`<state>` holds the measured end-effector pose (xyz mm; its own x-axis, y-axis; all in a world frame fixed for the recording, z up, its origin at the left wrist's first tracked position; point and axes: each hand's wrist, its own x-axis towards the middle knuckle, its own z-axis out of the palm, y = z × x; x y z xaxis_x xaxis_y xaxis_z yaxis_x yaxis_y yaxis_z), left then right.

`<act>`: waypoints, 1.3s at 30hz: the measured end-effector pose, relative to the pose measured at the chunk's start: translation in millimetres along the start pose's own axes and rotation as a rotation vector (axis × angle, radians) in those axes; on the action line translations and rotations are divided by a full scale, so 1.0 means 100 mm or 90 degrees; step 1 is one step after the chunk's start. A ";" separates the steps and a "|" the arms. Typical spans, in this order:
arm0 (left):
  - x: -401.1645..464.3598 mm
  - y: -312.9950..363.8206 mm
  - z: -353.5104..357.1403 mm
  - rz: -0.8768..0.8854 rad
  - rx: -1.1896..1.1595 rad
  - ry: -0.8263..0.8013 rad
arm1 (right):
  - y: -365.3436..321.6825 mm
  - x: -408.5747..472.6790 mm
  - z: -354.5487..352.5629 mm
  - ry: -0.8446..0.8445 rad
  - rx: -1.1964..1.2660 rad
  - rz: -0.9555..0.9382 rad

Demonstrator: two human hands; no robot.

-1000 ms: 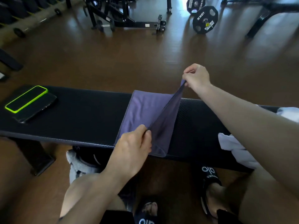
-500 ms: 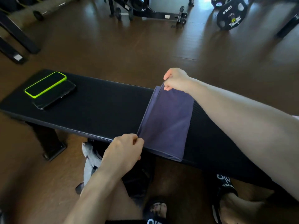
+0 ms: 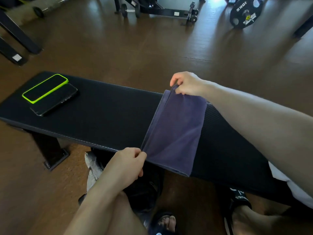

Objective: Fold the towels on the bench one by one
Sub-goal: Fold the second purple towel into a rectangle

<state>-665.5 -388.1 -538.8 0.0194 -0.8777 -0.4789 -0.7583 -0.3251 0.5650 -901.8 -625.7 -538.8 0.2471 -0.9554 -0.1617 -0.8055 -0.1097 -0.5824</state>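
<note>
A purple towel point(image 3: 176, 131) lies folded across the black bench point(image 3: 108, 112), its near end hanging a little over the front edge. My left hand point(image 3: 126, 165) pinches the towel's near left corner at the bench's front edge. My right hand point(image 3: 186, 83) pinches the far left corner at the bench's back edge. The towel's layered edges line up along its left side. A white towel point(image 3: 288, 185) shows under my right forearm at the bench's right end, mostly hidden.
Two phones lie at the bench's left end, one in a green case point(image 3: 44, 88) and a black one point(image 3: 55, 100). A bag point(image 3: 94, 168) sits on the floor under the bench by my sandalled feet. A weight plate point(image 3: 245, 12) and gym frames stand across the brown floor.
My hands carried the towel's right half over to the left and laid it flat on the other half. The view also shifted left and down.
</note>
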 end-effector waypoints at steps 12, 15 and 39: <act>-0.01 -0.03 0.00 -0.012 -0.049 -0.012 | 0.03 0.02 -0.22 -0.098 0.135 0.007; -0.01 -0.06 -0.01 -0.022 -0.059 -0.010 | 0.05 0.03 -0.26 -0.155 0.202 0.004; 0.00 -0.12 -0.01 -0.030 -0.046 0.029 | 0.11 0.14 0.41 0.135 0.126 -0.050</act>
<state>-655.8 -384.5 -544.4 0.0854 -0.8755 -0.4756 -0.7069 -0.3897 0.5903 -884.6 -629.3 -580.2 0.1695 -0.9843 0.0484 -0.6622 -0.1501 -0.7341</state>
